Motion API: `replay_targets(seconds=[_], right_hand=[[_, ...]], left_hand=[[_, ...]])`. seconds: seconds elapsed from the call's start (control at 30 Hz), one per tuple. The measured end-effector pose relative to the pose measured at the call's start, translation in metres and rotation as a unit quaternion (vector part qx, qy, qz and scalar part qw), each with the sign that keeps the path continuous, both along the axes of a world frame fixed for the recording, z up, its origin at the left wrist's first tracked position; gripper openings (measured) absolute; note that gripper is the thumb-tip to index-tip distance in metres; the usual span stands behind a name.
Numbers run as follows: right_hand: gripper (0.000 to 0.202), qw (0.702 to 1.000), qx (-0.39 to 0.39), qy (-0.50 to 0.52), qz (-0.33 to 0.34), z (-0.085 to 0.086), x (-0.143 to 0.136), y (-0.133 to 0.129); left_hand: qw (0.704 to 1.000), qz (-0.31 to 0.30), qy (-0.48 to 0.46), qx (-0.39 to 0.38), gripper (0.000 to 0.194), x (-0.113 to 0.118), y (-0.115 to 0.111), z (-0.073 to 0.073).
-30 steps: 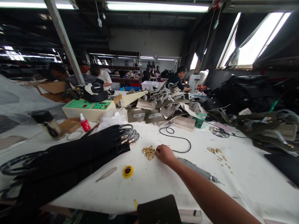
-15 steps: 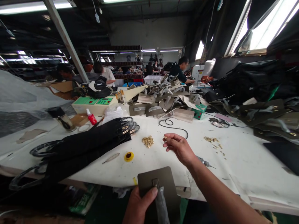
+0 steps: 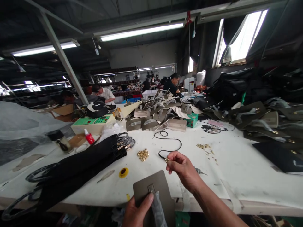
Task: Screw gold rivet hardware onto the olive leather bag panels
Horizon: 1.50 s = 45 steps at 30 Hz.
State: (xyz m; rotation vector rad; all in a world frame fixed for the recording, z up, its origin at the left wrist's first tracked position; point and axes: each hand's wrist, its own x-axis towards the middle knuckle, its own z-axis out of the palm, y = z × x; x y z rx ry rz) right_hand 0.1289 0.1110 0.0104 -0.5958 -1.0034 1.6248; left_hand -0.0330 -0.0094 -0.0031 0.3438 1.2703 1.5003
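- Gold-coloured metal piece [image 3: 167, 160] sits at the fingertips of the right hand [image 3: 181, 165], pinched between thumb and forefinger and poking out just past them; the other fingers curl loosely.
- The left hand [image 3: 139, 209] grips an olive-grey panel [image 3: 161, 180] by its left side, thumb pressed flat on the face; its other fingers are mostly hidden behind.
- That thumb tip lies at the top end of a plastic-wrapped strap [image 3: 158, 208], just below a small rectangular outline on the panel.
- The panel tilts up at the near edge of the white table [image 3: 208, 186], below and to the left of the pinched piece, the 2 well apart.
- A pile of gold-coloured pieces [image 3: 143, 154] lies left of the right fingertips, apart from them; a black cord [image 3: 174, 139] curves close behind them.
- Beyond the right wrist shows the tip of a tool [image 3: 200, 171], its body hidden by the arm.
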Motion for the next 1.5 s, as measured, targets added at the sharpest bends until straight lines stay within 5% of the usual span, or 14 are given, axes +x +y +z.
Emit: replay_targets(seconds=[0.13, 0.27, 0.53, 0.77, 1.07, 1.5], right_hand=[[0.027, 1.0, 0.001, -0.01, -0.026, 0.005, 0.021, -0.009], [0.025, 0.991, 0.042, -0.123, -0.022, 0.019, 0.035, -0.027], [0.006, 0.946, 0.153, -0.283, -0.041, 0.023, 0.019, -0.06], [0.013, 0.909, 0.288, -0.275, -0.122, 0.017, 0.009, -0.066], [0.006, 0.905, 0.212, -0.324, -0.177, 0.014, 0.008, -0.072], [0.012, 0.854, 0.335, -0.35, -0.189, -0.001, 0.013, -0.077]], left_hand=[[1.0, -0.005, 0.02, 0.007, 0.065, 0.015, 0.001, 0.019], [0.995, -0.033, 0.08, 0.053, 0.059, 0.018, 0.002, 0.031], [0.96, -0.079, 0.243, 0.115, 0.036, 0.017, 0.003, 0.024], [0.909, -0.076, 0.377, 0.162, 0.025, 0.019, 0.003, 0.022], [0.891, -0.075, 0.413, 0.172, 0.017, 0.025, -0.005, 0.021], [0.891, -0.069, 0.408, 0.19, 0.01, 0.033, -0.016, 0.028]])
